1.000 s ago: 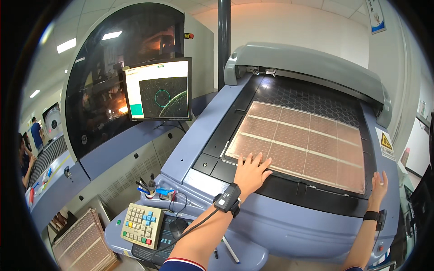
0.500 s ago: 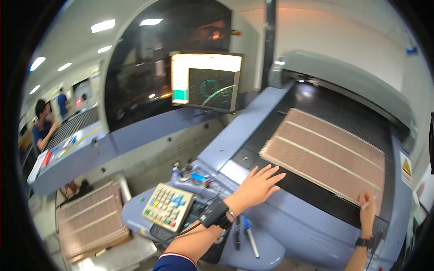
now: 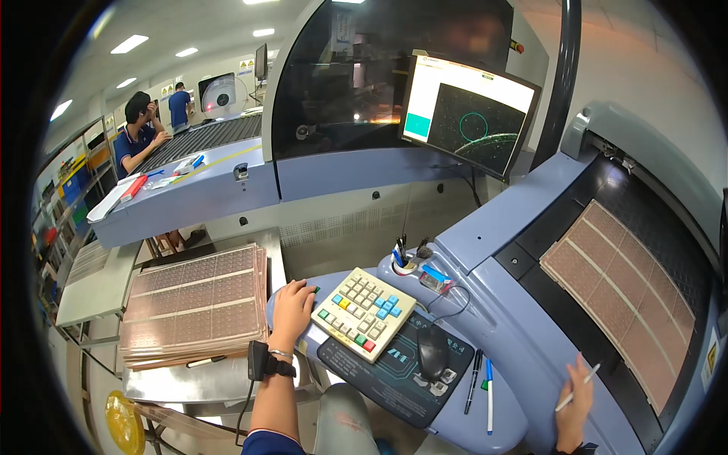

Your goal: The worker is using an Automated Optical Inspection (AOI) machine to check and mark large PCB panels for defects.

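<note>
Bright workroom: the left hand, loosely open with nothing visible in its grip, has left the black bed for between stack and keypad; the right hand pinches a pen, so the panel lies untouched on the bed.

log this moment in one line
left hand: beside beige keypad; right hand: holds thin white stick; copper panel: on machine bed; panel stack: left of keypad

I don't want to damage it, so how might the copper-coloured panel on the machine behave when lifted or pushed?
The copper-coloured panel looks thin and broad, so it may flex if lifted. Lying flat on the black bed, it probably won't tip or roll.
</note>
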Tool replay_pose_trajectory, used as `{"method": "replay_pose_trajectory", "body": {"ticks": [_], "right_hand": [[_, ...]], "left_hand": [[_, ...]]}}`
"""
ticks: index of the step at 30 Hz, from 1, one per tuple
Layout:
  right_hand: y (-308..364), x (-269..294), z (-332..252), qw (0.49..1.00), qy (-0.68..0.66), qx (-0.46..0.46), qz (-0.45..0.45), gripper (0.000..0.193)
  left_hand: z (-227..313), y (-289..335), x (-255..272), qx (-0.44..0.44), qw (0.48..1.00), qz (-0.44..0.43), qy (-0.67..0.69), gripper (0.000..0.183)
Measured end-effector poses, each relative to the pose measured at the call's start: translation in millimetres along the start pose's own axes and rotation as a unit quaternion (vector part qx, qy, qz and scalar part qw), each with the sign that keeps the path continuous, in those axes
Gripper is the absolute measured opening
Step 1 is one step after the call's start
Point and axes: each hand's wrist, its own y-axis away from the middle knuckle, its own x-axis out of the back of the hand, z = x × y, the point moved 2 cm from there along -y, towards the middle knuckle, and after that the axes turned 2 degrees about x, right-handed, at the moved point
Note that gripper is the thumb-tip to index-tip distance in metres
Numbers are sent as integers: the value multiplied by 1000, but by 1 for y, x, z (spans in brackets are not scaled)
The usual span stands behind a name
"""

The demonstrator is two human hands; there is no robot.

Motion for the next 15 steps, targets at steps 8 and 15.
{"method": "replay_pose_trajectory", "body": {"ticks": [8,15], "right_hand": [[2,-4,0,1000,-6,0,-3,35],[3,6,-32,998,46,41,-22,23]], "left_hand": [[-4,5,-2,72,994,-72,-33,24],[2,5,3,66,995,-67,-38,25]]}}
